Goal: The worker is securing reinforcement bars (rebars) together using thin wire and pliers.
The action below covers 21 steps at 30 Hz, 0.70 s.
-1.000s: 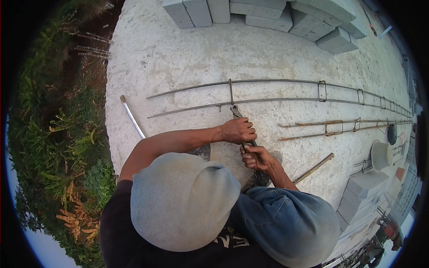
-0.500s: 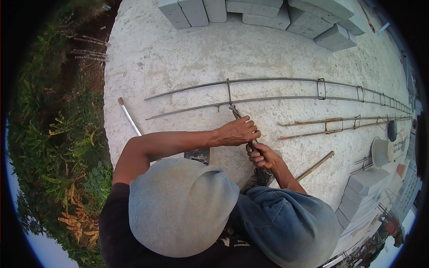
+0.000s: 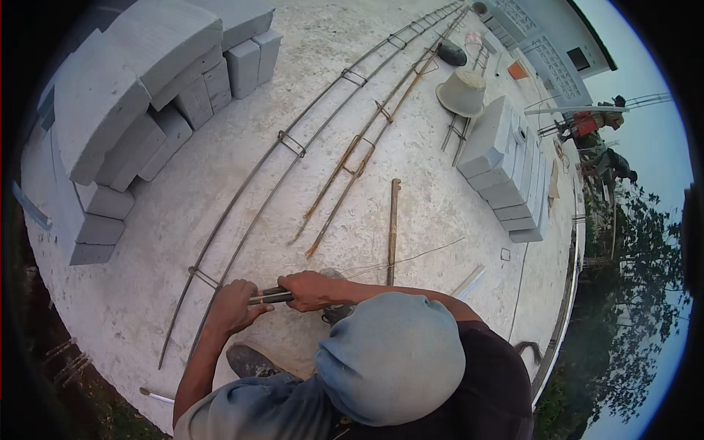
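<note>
- Both hands, left hand (image 3: 233, 308) and right hand (image 3: 308, 288), clamped on dark metal bending tool (image 3: 270, 297), near-centre of concrete slab.
- View swung since earlier; grip unchanged, tool on long paired rebar cage (image 3: 290, 143).

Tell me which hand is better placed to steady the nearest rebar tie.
Left, likely: the left hand sits beside the tie; the right hand grips the tool farther off.
</note>
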### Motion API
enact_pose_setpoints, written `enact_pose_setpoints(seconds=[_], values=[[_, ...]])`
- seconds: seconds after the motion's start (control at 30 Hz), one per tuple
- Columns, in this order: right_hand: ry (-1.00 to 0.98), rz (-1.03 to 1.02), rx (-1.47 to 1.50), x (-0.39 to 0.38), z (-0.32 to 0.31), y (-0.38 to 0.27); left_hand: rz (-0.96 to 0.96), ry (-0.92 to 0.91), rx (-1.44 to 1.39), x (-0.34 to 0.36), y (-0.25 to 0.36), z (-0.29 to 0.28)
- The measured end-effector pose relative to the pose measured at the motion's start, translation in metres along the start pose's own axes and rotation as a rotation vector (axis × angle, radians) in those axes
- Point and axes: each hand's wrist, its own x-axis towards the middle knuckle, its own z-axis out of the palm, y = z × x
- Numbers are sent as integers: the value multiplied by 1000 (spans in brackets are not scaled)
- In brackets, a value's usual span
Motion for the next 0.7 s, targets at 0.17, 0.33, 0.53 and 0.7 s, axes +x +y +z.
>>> enact_pose_setpoints(seconds=[0.17, 0.33, 0.53, 0.7], values=[[-148, 85, 39, 1, 23, -4, 53, -17, 195, -16, -3, 25], [-414, 227, 369, 11, 9, -28, 58, 459, 111, -43, 7, 38], [-286, 233, 531, 3, 22, -4, -811, 550, -861, -47, 17, 88], [-381, 243, 506, 8, 29, -22, -630, 616, -1794, -50, -1, 116]])
